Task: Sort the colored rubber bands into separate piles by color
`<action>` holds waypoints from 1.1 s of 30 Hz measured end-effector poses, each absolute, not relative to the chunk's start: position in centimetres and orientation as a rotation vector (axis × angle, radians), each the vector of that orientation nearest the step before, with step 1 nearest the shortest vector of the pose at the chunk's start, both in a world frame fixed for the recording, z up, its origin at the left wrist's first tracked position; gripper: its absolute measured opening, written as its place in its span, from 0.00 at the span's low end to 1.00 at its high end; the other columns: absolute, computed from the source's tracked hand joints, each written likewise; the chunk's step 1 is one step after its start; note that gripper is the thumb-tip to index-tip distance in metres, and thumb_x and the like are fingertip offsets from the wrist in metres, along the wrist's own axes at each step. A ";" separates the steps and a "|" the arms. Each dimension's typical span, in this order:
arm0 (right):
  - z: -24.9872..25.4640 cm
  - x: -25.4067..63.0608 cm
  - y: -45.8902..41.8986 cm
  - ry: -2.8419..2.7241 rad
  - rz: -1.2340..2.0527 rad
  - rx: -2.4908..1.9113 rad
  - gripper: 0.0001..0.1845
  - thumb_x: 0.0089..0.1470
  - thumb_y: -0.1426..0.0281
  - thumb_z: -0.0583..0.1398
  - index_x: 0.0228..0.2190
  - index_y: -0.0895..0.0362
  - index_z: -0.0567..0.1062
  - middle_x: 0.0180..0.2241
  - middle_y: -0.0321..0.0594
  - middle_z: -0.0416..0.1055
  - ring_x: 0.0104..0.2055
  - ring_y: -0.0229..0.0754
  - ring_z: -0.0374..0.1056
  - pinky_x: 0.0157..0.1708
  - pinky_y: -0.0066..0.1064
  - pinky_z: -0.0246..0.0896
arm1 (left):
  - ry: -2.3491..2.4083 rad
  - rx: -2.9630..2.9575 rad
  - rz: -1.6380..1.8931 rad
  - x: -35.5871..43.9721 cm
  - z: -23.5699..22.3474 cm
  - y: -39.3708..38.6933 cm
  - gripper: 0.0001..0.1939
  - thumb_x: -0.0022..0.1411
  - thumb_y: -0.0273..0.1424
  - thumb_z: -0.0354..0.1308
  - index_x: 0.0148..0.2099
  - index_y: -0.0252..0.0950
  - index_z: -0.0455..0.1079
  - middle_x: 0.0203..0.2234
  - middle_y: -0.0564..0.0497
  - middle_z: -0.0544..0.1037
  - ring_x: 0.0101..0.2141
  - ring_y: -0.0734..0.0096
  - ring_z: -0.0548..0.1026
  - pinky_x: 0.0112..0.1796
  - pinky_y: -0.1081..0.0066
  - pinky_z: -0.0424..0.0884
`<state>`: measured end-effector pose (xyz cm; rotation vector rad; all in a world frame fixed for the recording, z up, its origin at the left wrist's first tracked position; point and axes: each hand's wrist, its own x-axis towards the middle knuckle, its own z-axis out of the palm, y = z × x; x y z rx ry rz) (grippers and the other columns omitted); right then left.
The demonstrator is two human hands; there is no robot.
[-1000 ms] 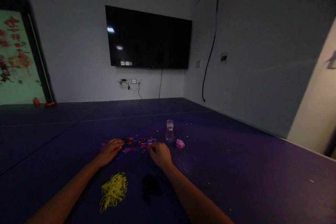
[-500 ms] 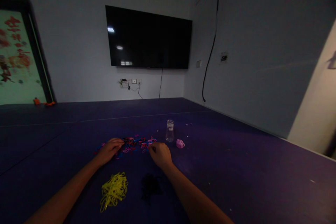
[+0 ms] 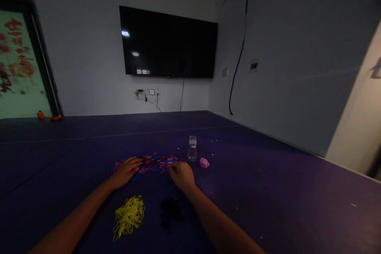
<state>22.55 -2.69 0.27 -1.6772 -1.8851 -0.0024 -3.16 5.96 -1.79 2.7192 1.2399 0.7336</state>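
A spread pile of pink, red, blue and black rubber bands lies between my hands. My left hand rests on its left part, fingers stretched out and holding nothing that I can see. At the pile's right end my right hand is closed, with the fingers curled under; whatever they grip is hidden. Nearer to me, between my forearms, are a heap of yellow rubber bands and a dark heap of black bands, its strands hard to make out.
Just beyond my right hand stands a clear bottle, upright, its mouth uncovered. A small pink lid lies beside it. White specks dot the purple surface. A television hangs on the far wall, and a black cable dangles at the right.
My left hand has shifted very slightly to the right over the coloured bands. My right hand, the bottle and the heaps stay where they were.
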 end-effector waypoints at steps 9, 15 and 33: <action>0.1 22.5 -2.6 -1.884 -0.017 -1.672 0.16 0.54 0.65 0.51 0.22 0.56 0.74 0.23 0.37 0.73 0.26 0.35 0.67 0.23 0.24 0.45 | 1.206 2.518 0.988 -3.4 -1.4 6.0 0.18 0.60 0.37 0.43 0.44 0.40 0.71 0.44 0.48 0.73 0.47 0.66 0.68 0.49 0.62 0.63; 0.2 22.5 -2.6 -1.881 -0.002 -1.698 0.16 0.53 0.66 0.51 0.22 0.55 0.75 0.23 0.37 0.73 0.26 0.35 0.67 0.22 0.24 0.45 | 1.289 2.354 1.080 -3.7 -0.4 5.5 0.18 0.56 0.42 0.49 0.40 0.38 0.74 0.43 0.47 0.74 0.43 0.63 0.72 0.45 0.63 0.67; -0.1 22.6 -2.4 -1.865 0.002 -1.678 0.16 0.53 0.66 0.52 0.22 0.55 0.75 0.22 0.36 0.72 0.24 0.34 0.66 0.22 0.23 0.45 | 1.183 2.008 1.033 -0.7 1.5 3.1 0.12 0.51 0.37 0.55 0.34 0.36 0.74 0.28 0.48 0.80 0.30 0.67 0.76 0.34 0.68 0.71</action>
